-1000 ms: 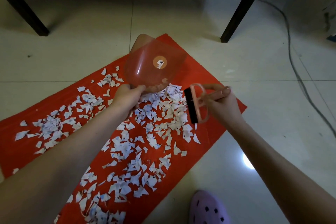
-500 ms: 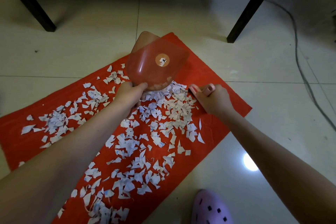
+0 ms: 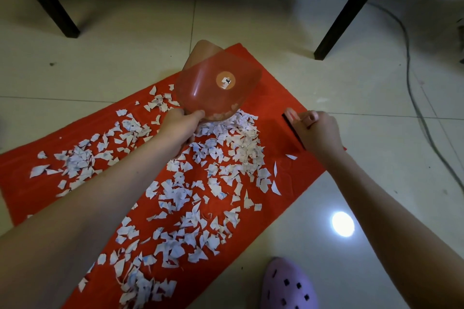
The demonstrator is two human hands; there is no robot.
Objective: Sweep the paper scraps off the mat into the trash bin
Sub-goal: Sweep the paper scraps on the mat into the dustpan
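Across the middle of the frame lies one red mat (image 3: 271, 108), strewn with white paper scraps (image 3: 226, 158) too many to count, thickest at centre and lower left. One left hand (image 3: 179, 125) grips the near rim of one translucent pink dustpan (image 3: 200, 88), tilted over the scraps; the white label on its round orange sticker (image 3: 225, 80) is unreadable. One right hand (image 3: 317, 133) curls round the pink handle of one black-bristled hand brush (image 3: 290, 121) at the mat's right edge. Three dark furniture legs (image 3: 351, 7) stand on the tile floor (image 3: 125, 57) above, one cable (image 3: 408, 63) trails down the right, and one lilac clog (image 3: 288, 286) sits at the bottom.
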